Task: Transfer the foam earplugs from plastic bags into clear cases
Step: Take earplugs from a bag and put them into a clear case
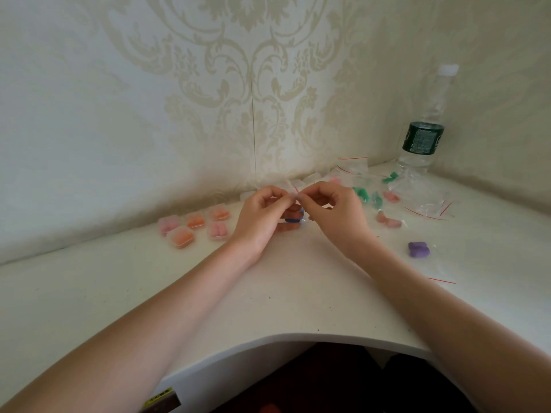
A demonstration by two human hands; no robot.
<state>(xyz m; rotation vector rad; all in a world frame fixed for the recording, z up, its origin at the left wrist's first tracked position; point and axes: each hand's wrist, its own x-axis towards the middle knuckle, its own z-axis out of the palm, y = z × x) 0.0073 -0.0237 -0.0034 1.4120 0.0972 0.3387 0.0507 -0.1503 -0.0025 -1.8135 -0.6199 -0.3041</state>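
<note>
Both hands meet above the white desk (283,293) near the wall corner. My left hand (261,214) and my right hand (334,211) each pinch the top edge of a small clear plastic bag (293,194) with a red seal line. Blue earplugs (293,219) hang in that bag between the hands. Several clear cases (195,226) holding pink and orange earplugs lie in a cluster to the left. More bags with green (365,195) and pink earplugs (389,222) lie to the right. A bag with purple earplugs (419,249) lies alone at right.
A water bottle (423,135) with a dark green label stands in the back right corner. Empty bags with red seals (429,208) are strewn beside it. Patterned wallpaper walls close the desk at the back. The desk's curved front edge (298,336) is near me.
</note>
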